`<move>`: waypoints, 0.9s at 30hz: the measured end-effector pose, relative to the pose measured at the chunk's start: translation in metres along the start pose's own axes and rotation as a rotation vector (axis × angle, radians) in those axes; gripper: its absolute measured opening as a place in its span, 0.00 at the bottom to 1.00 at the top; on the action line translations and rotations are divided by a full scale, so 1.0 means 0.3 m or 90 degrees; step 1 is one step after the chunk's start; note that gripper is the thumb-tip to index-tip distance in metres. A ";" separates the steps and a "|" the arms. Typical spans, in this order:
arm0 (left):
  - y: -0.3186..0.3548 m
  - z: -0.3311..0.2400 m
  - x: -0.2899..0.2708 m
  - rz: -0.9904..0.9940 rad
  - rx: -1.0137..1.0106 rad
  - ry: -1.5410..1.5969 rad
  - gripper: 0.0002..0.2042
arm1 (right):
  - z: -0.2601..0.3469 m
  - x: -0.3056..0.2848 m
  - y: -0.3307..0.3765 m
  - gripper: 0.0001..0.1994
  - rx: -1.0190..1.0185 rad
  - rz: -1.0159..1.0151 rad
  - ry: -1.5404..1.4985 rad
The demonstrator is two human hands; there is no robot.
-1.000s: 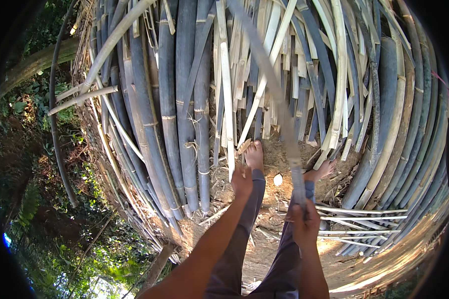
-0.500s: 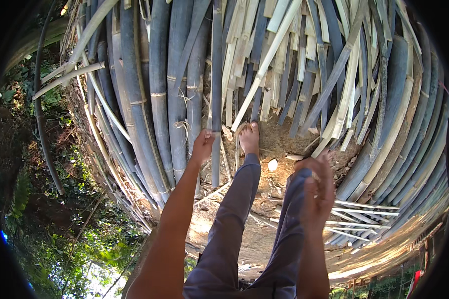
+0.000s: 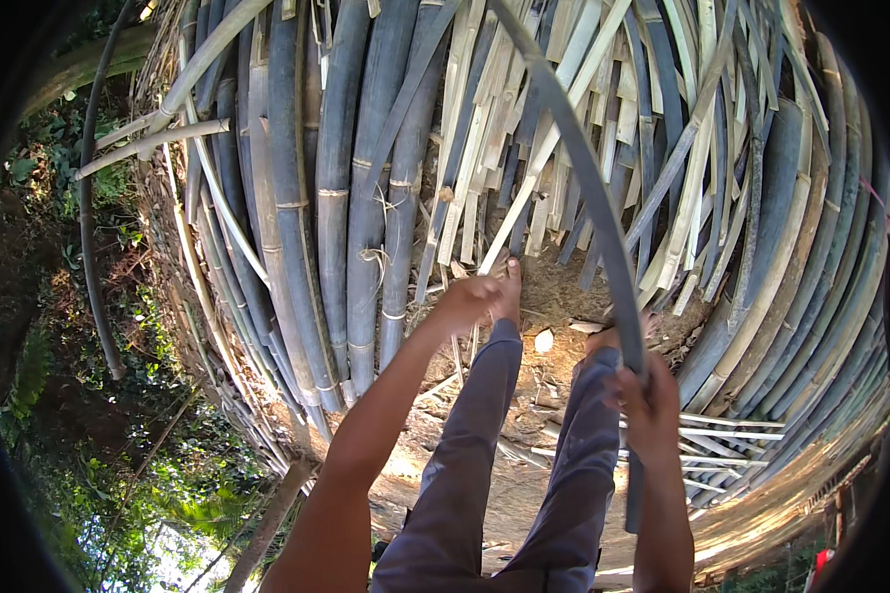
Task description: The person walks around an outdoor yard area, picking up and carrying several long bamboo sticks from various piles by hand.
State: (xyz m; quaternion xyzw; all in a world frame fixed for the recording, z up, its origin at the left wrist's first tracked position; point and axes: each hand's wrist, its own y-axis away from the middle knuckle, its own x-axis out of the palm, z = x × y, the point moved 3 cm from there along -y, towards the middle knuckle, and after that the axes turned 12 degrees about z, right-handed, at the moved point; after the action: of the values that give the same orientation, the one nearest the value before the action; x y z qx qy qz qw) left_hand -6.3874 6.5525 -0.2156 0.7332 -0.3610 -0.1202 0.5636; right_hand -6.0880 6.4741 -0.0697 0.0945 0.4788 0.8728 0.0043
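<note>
A long, dark grey split-bamboo strip (image 3: 601, 198) runs from the top of the view down past my right side, bowed in a curve. My right hand (image 3: 651, 405) is wrapped round it near its lower end, and a short tail of the strip hangs below the fist. My left hand (image 3: 468, 304) is over my left foot, apart from the strip, its fingers smeared by motion. Pale split strips (image 3: 554, 128) lie in a pile ahead of my feet. Thick dark bamboo poles (image 3: 366, 237) lie side by side to the left of my left hand.
More bamboo poles (image 3: 796, 287) curve along the right. A small crisscross stack of pale strips (image 3: 722, 445) sits beside my right forearm. Green plants (image 3: 148, 474) grow at the left edge. A pale leaf or chip (image 3: 544, 341) is on the dirt between my bare feet.
My left hand has let go of the dark strip and moved right. The strip has swung from beside the poles to my right side, where my right hand, empty before, has closed on it.
</note>
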 end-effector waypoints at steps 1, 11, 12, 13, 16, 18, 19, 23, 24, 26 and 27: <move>-0.111 0.083 -0.109 -0.171 0.016 -0.122 0.12 | -0.046 -0.095 0.099 0.08 0.004 -0.035 0.048; -0.567 0.182 -0.527 -0.541 -0.058 -0.230 0.36 | -1.123 -0.569 1.231 0.25 0.159 -0.674 0.439; -0.567 0.183 -0.536 -0.529 -0.033 -0.264 0.37 | -1.193 -0.582 1.251 0.25 0.236 -0.710 0.502; -0.538 0.175 -0.551 -0.500 -0.033 -0.271 0.36 | -1.241 -0.576 1.238 0.25 0.312 -0.739 0.556; -0.461 0.149 -0.555 -0.481 0.017 -0.333 0.33 | -1.306 -0.592 1.112 0.26 0.373 -0.701 0.422; -0.396 0.110 -0.538 -0.460 -0.003 -0.338 0.32 | -1.311 -0.569 1.000 0.27 0.362 -0.682 0.269; -0.366 0.097 -0.524 -0.448 -0.013 -0.337 0.31 | -1.299 -0.560 0.952 0.27 0.360 -0.665 0.218; -0.271 0.085 -0.480 -0.372 0.093 0.053 0.29 | -1.218 -0.497 0.797 0.31 0.331 -0.585 0.108; -0.242 0.057 -0.471 -0.383 0.100 0.032 0.26 | -1.191 -0.480 0.777 0.32 0.324 -0.563 0.107; -0.170 0.020 -0.470 -0.341 0.055 0.070 0.22 | -1.147 -0.456 0.751 0.32 0.290 -0.515 0.216; -0.119 0.022 -0.488 -0.326 0.030 0.086 0.21 | -1.084 -0.426 0.705 0.31 0.265 -0.493 0.226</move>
State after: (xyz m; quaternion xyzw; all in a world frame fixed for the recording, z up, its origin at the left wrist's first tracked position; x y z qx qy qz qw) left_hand -6.4813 6.6486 -0.2842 0.8201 -0.1279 -0.2014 0.5201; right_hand -6.0000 6.0754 -0.0837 -0.2425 0.6371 0.6950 0.2287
